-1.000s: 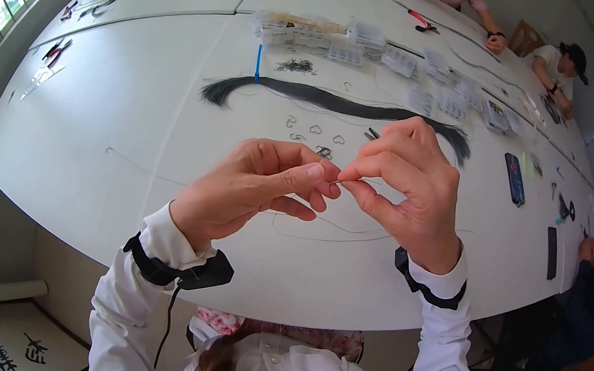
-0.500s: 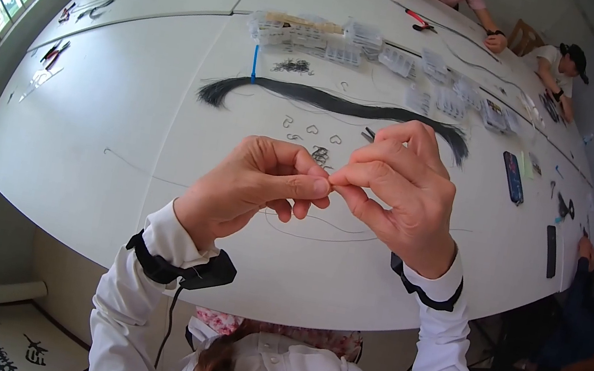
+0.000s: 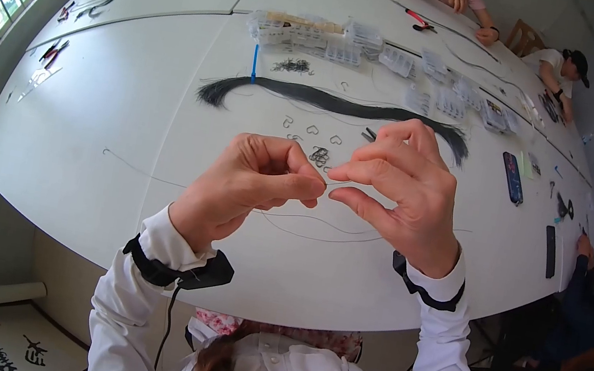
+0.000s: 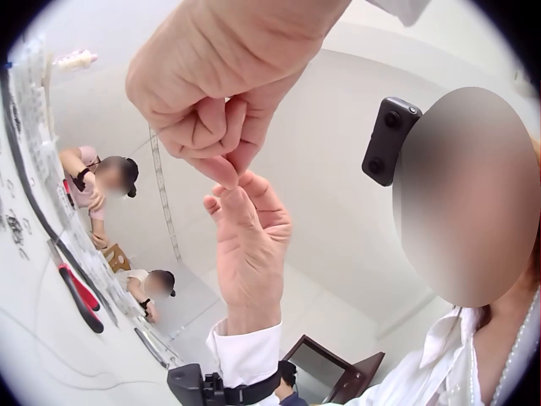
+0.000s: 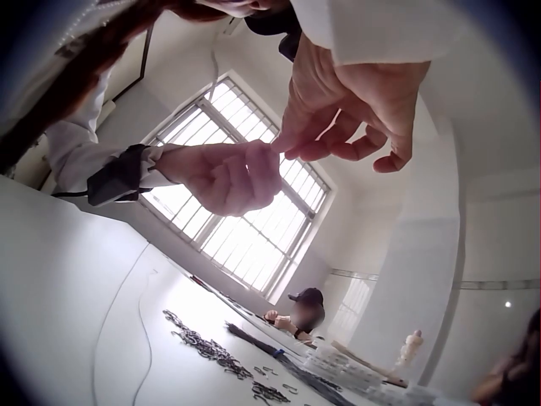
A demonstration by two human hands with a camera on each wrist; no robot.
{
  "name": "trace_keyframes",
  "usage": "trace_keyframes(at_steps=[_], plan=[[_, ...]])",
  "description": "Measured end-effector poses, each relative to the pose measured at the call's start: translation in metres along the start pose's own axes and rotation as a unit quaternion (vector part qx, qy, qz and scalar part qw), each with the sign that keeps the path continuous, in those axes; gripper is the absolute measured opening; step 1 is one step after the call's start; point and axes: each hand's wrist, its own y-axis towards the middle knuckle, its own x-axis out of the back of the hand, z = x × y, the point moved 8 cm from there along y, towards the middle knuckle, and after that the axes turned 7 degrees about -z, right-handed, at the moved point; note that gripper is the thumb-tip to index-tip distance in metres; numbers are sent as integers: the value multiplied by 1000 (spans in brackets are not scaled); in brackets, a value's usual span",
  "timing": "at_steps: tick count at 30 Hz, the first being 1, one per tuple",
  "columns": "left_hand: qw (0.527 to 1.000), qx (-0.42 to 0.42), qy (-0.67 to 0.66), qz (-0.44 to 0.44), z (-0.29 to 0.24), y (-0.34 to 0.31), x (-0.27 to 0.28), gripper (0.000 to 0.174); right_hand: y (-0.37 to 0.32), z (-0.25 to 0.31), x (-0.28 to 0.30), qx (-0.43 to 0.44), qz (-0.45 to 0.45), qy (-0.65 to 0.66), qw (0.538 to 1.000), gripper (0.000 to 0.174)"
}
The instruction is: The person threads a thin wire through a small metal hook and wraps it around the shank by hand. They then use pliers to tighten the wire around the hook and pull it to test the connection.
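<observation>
My left hand [image 3: 247,181] pinches a thin line between thumb and forefinger, its other fingers curled under. Facing it, my right hand [image 3: 412,192] has thumb and forefinger slightly parted around the line's short end, tips close to the left fingertips. In the left wrist view the right hand [image 4: 249,241] reaches up to the left fingertips. Below the hands a long thin line [image 3: 320,238] lies in loose curves on the table, and a stretch at the left ends in a small hook [image 3: 106,151]. Small dark hooks [image 3: 319,156] lie heaped just beyond the fingers.
A bundle of black strands [image 3: 326,98] with a blue tie [image 3: 256,62] lies across the table [image 3: 91,114]. Behind it are more dark hooks [image 3: 292,66] and clear plastic boxes [image 3: 397,61]. A phone [image 3: 513,178] lies at the right. Other people sit around the far edges.
My right thumb and forefinger have come apart from their pinch at the left fingertips. The left hand stays nearly in place, its lower fingers now more curled in.
</observation>
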Motion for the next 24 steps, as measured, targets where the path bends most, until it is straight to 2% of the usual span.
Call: trace_keyframes(at_steps=[7,24], plan=[[999,-33,20,0,-3,-3,-2,2,-1,2,1,24,-17,-7,1000,17],[999,-39,20,-8,-2,-8,-2,5,0,6,7,24,-16,-23,999,16]])
